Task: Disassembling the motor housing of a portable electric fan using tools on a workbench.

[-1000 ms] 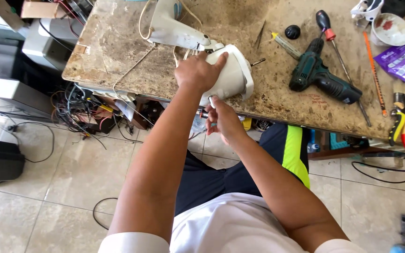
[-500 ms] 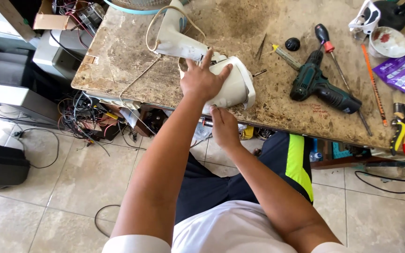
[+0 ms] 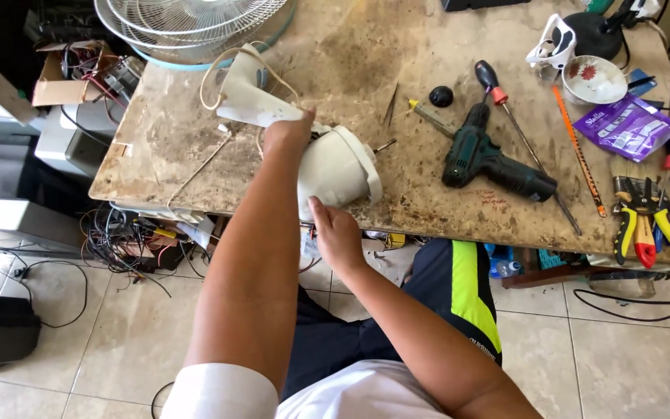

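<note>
A white plastic fan housing (image 3: pixel 339 167) lies on its side at the near edge of a worn wooden table (image 3: pixel 164 155), its neck (image 3: pixel 246 97) with a pale cord pointing up and left. My left hand (image 3: pixel 288 132) rests on top of the housing where the neck joins it. My right hand (image 3: pixel 335 233) reaches in under the housing's lower rim at the table edge; its fingertips are hidden, so what they hold cannot be seen.
A green cordless drill (image 3: pixel 490 163), screwdrivers (image 3: pixel 498 93), a black knob (image 3: pixel 440 96), pliers (image 3: pixel 645 221), a bowl (image 3: pixel 595 79) and a purple packet (image 3: pixel 626 128) lie to the right. A wire fan guard (image 3: pixel 188 19) sits at the back. Tangled cables (image 3: pixel 129 244) cover the tiled floor under the table.
My left hand slid up from the housing's body to its top by the neck. My right hand rose closer under the rim. The view shifted, showing more of the table.
</note>
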